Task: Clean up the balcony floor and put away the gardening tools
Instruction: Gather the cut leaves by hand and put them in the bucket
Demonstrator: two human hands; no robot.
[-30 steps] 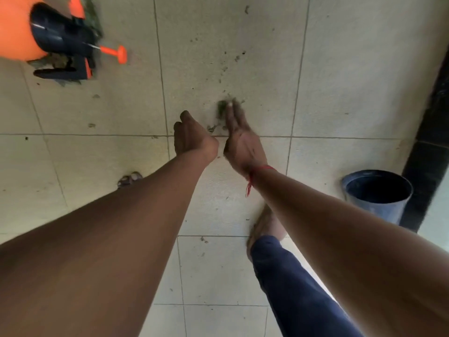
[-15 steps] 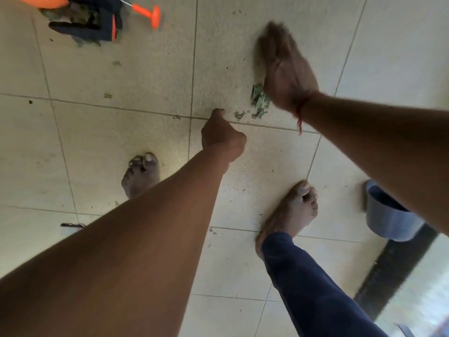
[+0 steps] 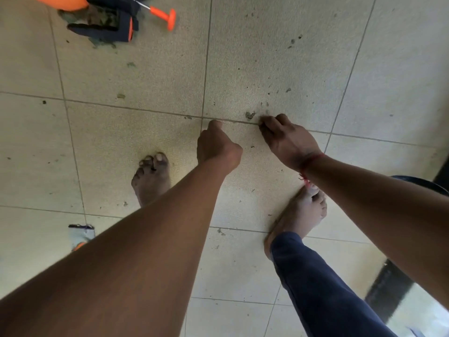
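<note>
Two bare hands work low over the tiled floor [image 3: 145, 69], apart from each other, with a strip of bare tile between them. The left hand [image 3: 217, 144] is curled into a fist with its back to the camera; the palm is hidden, so whether it holds anything cannot be told. The right hand [image 3: 288, 139] is soil-smudged and bent at the knuckles, fingertips [image 3: 264, 122] down on a grout line; whether they pinch material or only press the tile cannot be told. A red thread [image 3: 309, 161] circles the right wrist. The debris clump [image 3: 249, 115] lies on the floor just beyond the right fingertips, with finer specks scattered farther out. Well beyond the left hand, an orange sprayer [image 3: 60, 1] is cut off by the frame edge; its orange plunger handle [image 3: 166, 17] and a black part [image 3: 107, 25] lie on a dark smear of soil. Behind the right forearm, only the rim of a dark bucket [image 3: 422, 184] shows. The left forearm partly covers a small flat object [image 3: 81, 233] too unclear to identify. Both bare feet stand on the near side of the hands, the left foot [image 3: 151, 176] nearly whole, the right foot [image 3: 303, 212] partly hidden by the right forearm and a navy trouser leg [image 3: 328, 288].
</note>
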